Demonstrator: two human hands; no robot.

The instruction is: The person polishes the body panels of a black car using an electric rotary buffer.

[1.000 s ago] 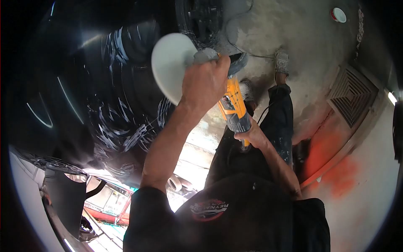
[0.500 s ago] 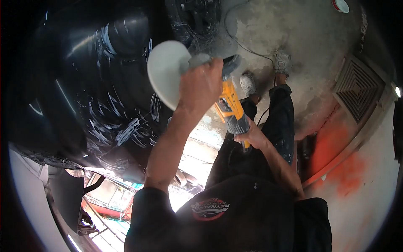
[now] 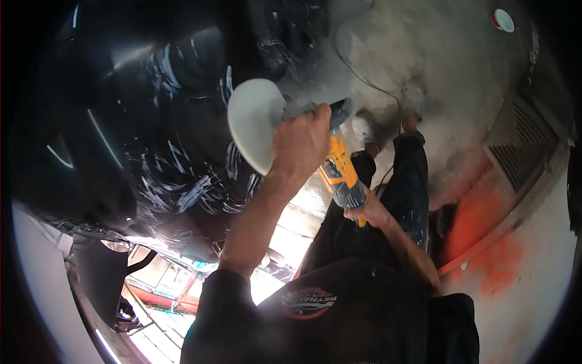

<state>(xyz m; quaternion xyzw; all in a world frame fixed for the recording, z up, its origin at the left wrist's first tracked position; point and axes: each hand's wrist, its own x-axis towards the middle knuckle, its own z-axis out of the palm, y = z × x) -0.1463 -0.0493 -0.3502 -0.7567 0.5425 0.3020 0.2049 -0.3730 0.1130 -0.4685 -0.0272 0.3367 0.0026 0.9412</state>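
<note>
A yellow and black polisher (image 3: 341, 171) with a round white pad (image 3: 254, 124) is in both my hands. My left hand (image 3: 301, 141) is wrapped round the front of the tool, just behind the pad. Lower down, my right hand (image 3: 368, 209) grips the dark rear part of its body. The pad is tilted beside a glossy black car panel (image 3: 109, 176); whether it touches the surface I cannot tell. White streaks (image 3: 194, 193) mark the panel to the left of and below the pad.
A dark cable (image 3: 367, 84) runs over the concrete floor (image 3: 388, 36) past my shoes (image 3: 364, 128). At the right are a floor grate (image 3: 520, 145) and a red-orange patch (image 3: 479, 227). A white and red container (image 3: 502, 20) stands at the top right.
The view has shifted a little. The polisher, with both hands still on it, has moved slightly down along the panel since half a second ago.
</note>
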